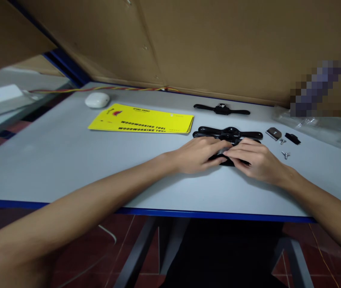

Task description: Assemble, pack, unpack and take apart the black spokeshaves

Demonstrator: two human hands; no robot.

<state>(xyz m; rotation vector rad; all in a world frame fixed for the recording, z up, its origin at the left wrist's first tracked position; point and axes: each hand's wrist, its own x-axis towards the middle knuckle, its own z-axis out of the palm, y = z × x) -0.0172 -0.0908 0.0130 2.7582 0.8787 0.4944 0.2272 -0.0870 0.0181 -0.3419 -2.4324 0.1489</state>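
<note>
Black spokeshave [228,162], mostly hidden, with grey piece [222,151]

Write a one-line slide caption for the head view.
Left hand and right hand meet at a black tool on a gray table, with yellow cards and loose wing screws nearby.

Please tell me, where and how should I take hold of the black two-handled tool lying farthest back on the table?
Probably by the slim right handle of that black two-handled tool, pinched from above and the right: it juts sideways from the bulkier middle, apart from the similar black tools in front.
</note>
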